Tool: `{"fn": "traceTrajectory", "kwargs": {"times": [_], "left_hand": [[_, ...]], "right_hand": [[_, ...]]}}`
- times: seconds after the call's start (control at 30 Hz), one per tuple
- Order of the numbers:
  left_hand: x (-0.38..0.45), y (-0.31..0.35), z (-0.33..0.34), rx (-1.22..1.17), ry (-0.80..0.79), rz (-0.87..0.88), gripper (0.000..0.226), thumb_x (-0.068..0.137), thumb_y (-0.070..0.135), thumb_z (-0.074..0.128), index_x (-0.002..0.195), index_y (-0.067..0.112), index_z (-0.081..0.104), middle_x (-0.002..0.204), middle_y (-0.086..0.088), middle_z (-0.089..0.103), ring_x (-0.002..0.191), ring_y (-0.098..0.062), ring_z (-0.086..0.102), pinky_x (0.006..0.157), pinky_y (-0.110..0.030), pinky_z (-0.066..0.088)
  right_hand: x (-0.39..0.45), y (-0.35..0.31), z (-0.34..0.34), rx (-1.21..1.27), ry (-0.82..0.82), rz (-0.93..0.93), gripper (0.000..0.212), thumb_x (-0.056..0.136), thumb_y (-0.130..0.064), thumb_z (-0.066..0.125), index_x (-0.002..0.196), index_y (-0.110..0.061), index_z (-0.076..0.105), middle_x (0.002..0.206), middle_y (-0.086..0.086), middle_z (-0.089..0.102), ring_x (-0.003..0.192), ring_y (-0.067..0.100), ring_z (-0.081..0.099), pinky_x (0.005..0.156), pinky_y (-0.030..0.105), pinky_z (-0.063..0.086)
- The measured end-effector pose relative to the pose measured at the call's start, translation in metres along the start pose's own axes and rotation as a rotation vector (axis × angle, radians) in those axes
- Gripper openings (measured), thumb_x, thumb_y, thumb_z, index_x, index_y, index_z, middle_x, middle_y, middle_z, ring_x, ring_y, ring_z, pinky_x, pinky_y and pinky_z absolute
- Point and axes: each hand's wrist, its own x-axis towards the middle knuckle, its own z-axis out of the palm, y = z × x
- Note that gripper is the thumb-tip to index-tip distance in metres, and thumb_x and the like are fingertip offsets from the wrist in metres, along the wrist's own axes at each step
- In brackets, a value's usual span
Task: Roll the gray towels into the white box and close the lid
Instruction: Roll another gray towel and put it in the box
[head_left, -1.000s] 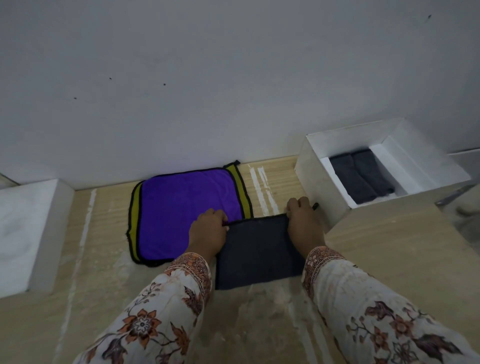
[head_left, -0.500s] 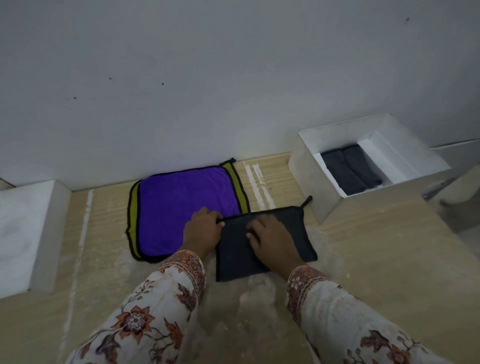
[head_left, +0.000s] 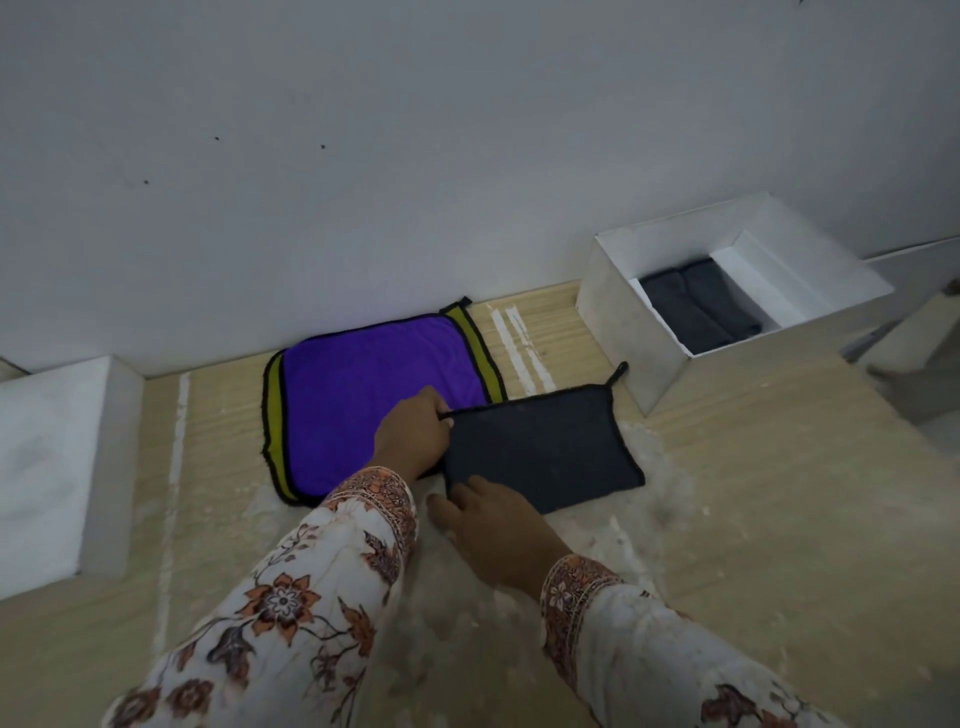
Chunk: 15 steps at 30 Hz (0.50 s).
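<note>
A dark gray towel (head_left: 545, 447) lies flat and folded on the wooden surface, its hanging loop pointing toward the box. My left hand (head_left: 413, 434) pinches the towel's far left corner. My right hand (head_left: 493, 519) rests at the towel's near left corner, fingers spread on its edge. The open white box (head_left: 623, 322) stands at the right against the wall. Two rolled gray towels (head_left: 696, 306) lie side by side inside it.
A purple towel (head_left: 374, 395) with yellow-green bands lies flat against the wall, partly under my left hand. A white block (head_left: 52, 467), possibly the lid, sits at the left edge. A white wall rises directly behind everything.
My right hand left the towel's far right corner, swept across its middle, and came back to the near left corner. The left hand stayed on its corner.
</note>
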Motion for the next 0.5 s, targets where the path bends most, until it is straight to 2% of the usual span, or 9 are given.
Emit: {"fn": "traceTrajectory", "kwargs": {"times": [0.1, 0.23, 0.3, 0.4, 0.5], "left_hand": [[0.001, 0.0, 0.0, -0.1, -0.001, -0.034, 0.022, 0.087, 0.022, 0.064, 0.103, 0.014, 0.051, 0.095, -0.013, 0.063, 0.089, -0.029, 0.06, 0.076, -0.038, 0.049], [0.004, 0.001, -0.002, -0.191, 0.025, -0.041, 0.028, 0.08, 0.017, 0.072, 0.102, 0.013, 0.055, 0.089, -0.008, 0.061, 0.085, -0.024, 0.059, 0.072, -0.029, 0.044], [0.008, 0.004, -0.003, -0.232, 0.058, -0.035, 0.027, 0.076, 0.014, 0.074, 0.097, 0.016, 0.058, 0.09, -0.004, 0.06, 0.084, -0.019, 0.057, 0.071, -0.026, 0.042], [0.014, 0.017, -0.002, -0.363, 0.06, -0.057, 0.02, 0.075, 0.012, 0.076, 0.088, 0.017, 0.061, 0.077, 0.002, 0.06, 0.079, -0.017, 0.058, 0.074, -0.028, 0.047], [0.018, 0.035, 0.004, -0.486, 0.023, -0.043, 0.012, 0.076, 0.009, 0.077, 0.082, 0.011, 0.068, 0.081, -0.009, 0.069, 0.077, -0.017, 0.062, 0.075, -0.03, 0.053]], "right_hand": [[-0.001, -0.003, 0.002, -0.028, 0.014, 0.03, 0.04, 0.074, -0.015, 0.064, 0.113, -0.015, 0.055, 0.084, 0.005, 0.058, 0.073, 0.025, 0.056, 0.05, 0.033, 0.043], [-0.005, 0.003, 0.0, 0.277, 0.054, 0.237, 0.032, 0.091, -0.022, 0.046, 0.123, -0.017, 0.047, 0.102, 0.01, 0.053, 0.084, 0.03, 0.054, 0.063, 0.04, 0.049], [-0.009, 0.009, -0.003, 0.408, 0.135, 0.349, 0.022, 0.092, -0.023, 0.044, 0.112, -0.02, 0.051, 0.1, 0.007, 0.049, 0.076, 0.029, 0.055, 0.062, 0.037, 0.048], [-0.022, 0.021, -0.004, 0.474, 0.244, 0.441, 0.015, 0.091, -0.019, 0.046, 0.097, -0.015, 0.059, 0.097, 0.005, 0.05, 0.069, 0.025, 0.054, 0.061, 0.032, 0.045], [-0.036, 0.034, -0.004, 0.533, 0.329, 0.558, 0.015, 0.089, -0.019, 0.048, 0.091, -0.015, 0.062, 0.092, 0.002, 0.053, 0.069, 0.018, 0.053, 0.063, 0.027, 0.042]]}}
